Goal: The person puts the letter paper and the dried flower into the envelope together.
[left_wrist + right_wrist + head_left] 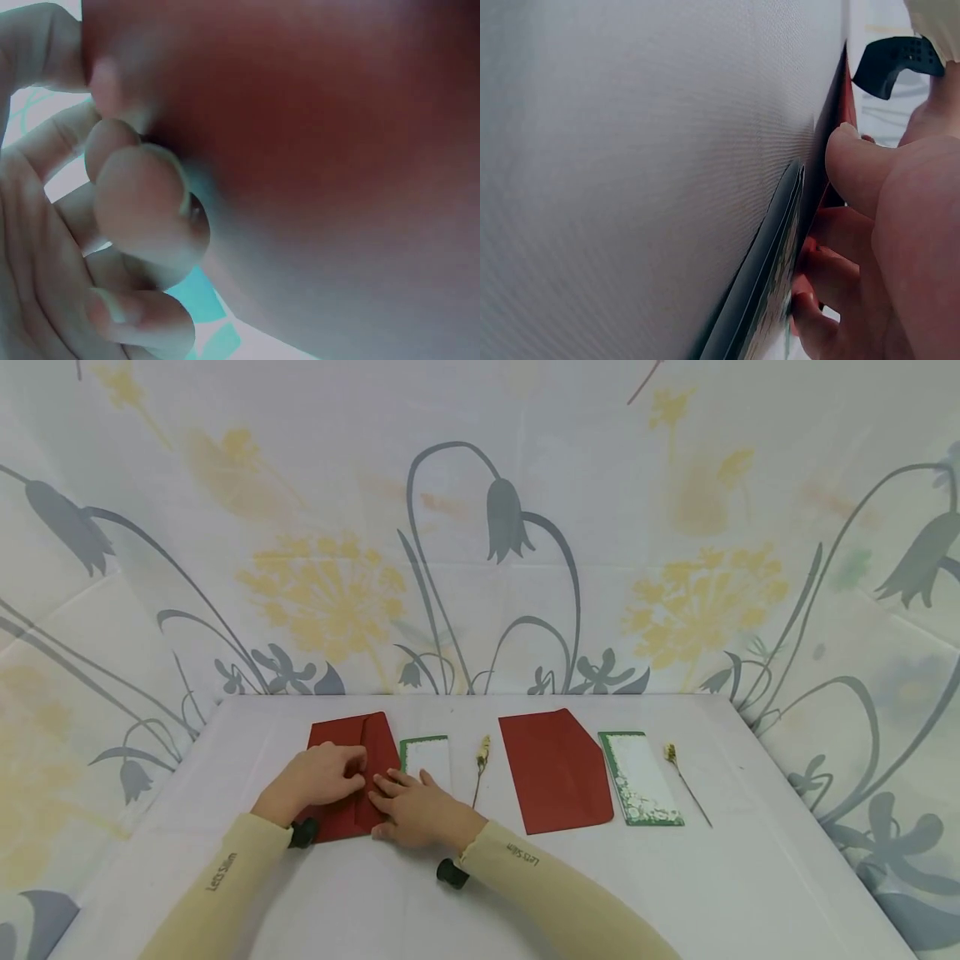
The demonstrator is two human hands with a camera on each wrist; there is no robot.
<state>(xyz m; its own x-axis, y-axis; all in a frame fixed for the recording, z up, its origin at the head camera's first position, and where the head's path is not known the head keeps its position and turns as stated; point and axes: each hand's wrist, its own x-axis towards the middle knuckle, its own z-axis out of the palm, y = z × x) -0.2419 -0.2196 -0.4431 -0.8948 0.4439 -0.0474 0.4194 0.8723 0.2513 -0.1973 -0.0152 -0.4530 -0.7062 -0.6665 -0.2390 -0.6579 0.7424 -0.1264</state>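
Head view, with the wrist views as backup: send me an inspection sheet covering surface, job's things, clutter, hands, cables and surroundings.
Surface: white tabletop, items laid out in a row.
Job's things: left red envelope, being handled; right red envelope, untouched; left green-edged card, partly covered; right green-edged card, fully in view; left dried flower and right dried flower, each right of a card.
Clutter: nothing seen.
Left hand: on the left red envelope, fingers bent; cannot tell whether it pinches the paper.
Right hand: fingers spread on that envelope's right side.
Cables: nothing seen.
Surroundings: flower-printed cloth behind and beside the table.
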